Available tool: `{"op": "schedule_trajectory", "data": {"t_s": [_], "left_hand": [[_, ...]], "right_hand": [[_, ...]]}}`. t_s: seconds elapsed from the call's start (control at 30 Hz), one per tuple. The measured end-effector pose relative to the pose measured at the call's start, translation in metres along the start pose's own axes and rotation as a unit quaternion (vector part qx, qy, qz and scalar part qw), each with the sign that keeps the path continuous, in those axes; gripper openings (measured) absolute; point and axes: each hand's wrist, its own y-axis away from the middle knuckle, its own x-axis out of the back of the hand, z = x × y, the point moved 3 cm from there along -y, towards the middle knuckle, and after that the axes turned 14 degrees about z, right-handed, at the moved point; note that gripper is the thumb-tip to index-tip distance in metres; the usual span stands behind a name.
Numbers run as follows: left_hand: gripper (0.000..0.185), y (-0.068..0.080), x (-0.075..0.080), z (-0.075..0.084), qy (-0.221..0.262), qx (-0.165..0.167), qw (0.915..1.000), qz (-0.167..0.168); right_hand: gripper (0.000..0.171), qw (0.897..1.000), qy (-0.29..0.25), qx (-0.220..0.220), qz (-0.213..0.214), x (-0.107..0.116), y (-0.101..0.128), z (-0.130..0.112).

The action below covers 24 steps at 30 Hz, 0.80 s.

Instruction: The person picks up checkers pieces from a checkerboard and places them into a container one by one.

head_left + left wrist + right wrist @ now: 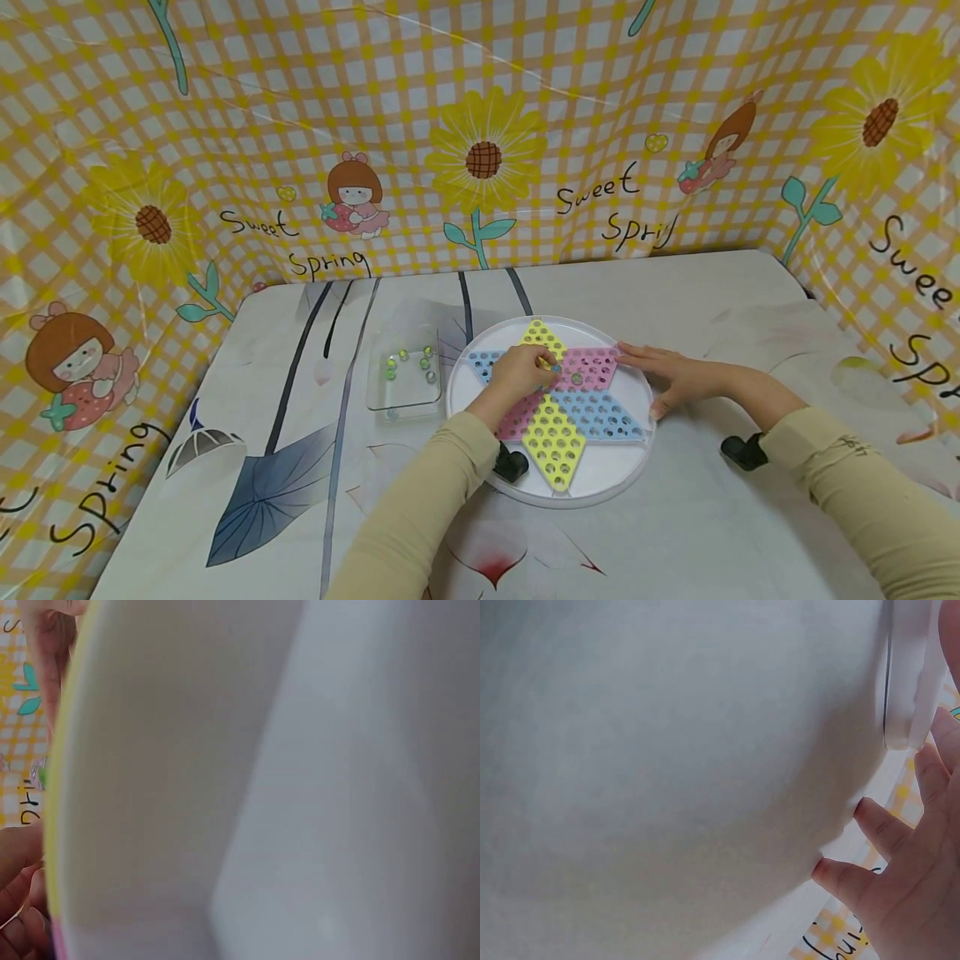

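A round white Chinese checkers board [480, 467] with a star of yellow, blue and pink holed sections lies on the table. Over its upper middle, my left hand [517, 372] pinches a small marble [556, 368] between thumb and fingers. Close to it, a clear marble [576, 379] sits on the pink section. My right hand [678, 377] rests at the board's right rim, touching it with spread fingers. In the right wrist view those fingers [885, 829] reach down to the white surface beside the rim. The left wrist view is mostly filled by a blurred pale surface.
Left of the board stands a clear plastic box [405, 408] holding several green-tinted marbles [402, 355]. A checked cloth [420, 117] with flowers hangs behind and along both sides. The tablecloth [600, 287] is white with painted leaves and stems.
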Motion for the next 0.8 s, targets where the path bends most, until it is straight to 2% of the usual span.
{"op": "schedule_trajectory", "data": {"t_s": [0.5, 0.8], "left_hand": [[0.017, -0.0007, -0.0007, -0.0023, 0.004, -0.007, 0.9999, 0.009], [0.017, 0.0009, 0.0016, -0.0056, 0.045, -0.031, 0.9985, -0.011]], "right_hand": [[0.097, 1.000, 0.003, -0.004, -0.003, 0.0010, 0.0004, -0.0020], [0.097, 1.000, 0.010, -0.008, -0.005, 0.0011, 0.0004, 0.0000]]}}
